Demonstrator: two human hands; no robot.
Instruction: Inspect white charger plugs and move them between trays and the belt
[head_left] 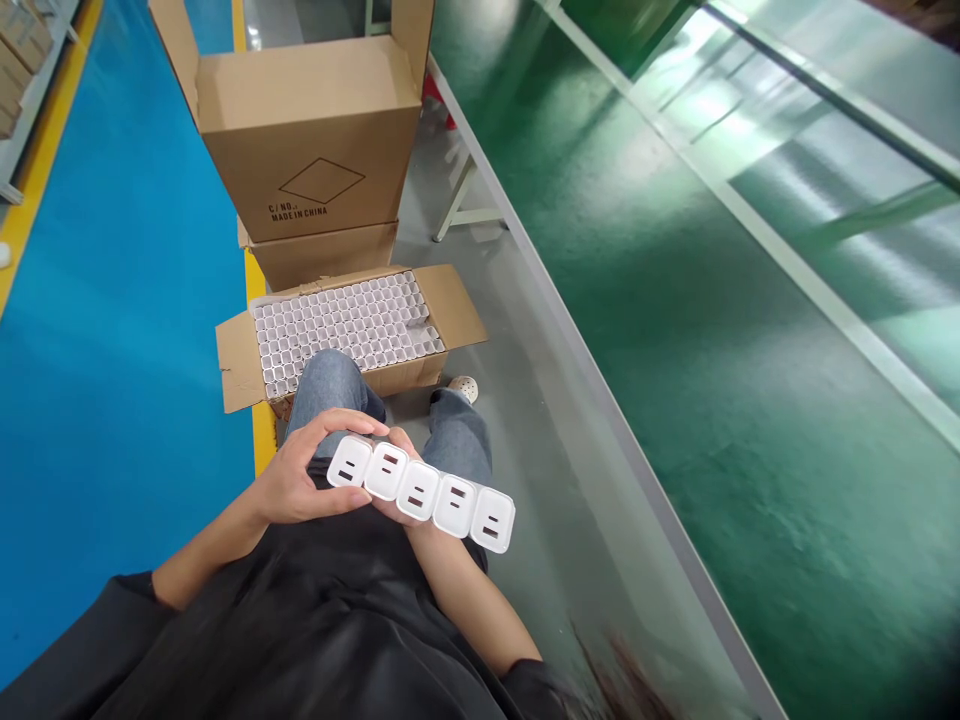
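Several white charger plugs (422, 490) lie side by side in a row across my hands, their slotted faces up, above my lap. My left hand (304, 475) grips the left end of the row, fingers curled over the top and thumb along the near side. My right hand (405, 500) is under the row and mostly hidden by it, supporting the plugs from below. On the floor beyond my knees stands an open cardboard carton (454, 300) filled with a white grid tray (345, 320) of many more plugs.
A taller open cardboard box (307, 140) marked MADE IN CHINA stands on another box behind the carton. A green conveyor surface (712, 300) with a grey edge runs along my right. Blue floor with a yellow line lies to the left.
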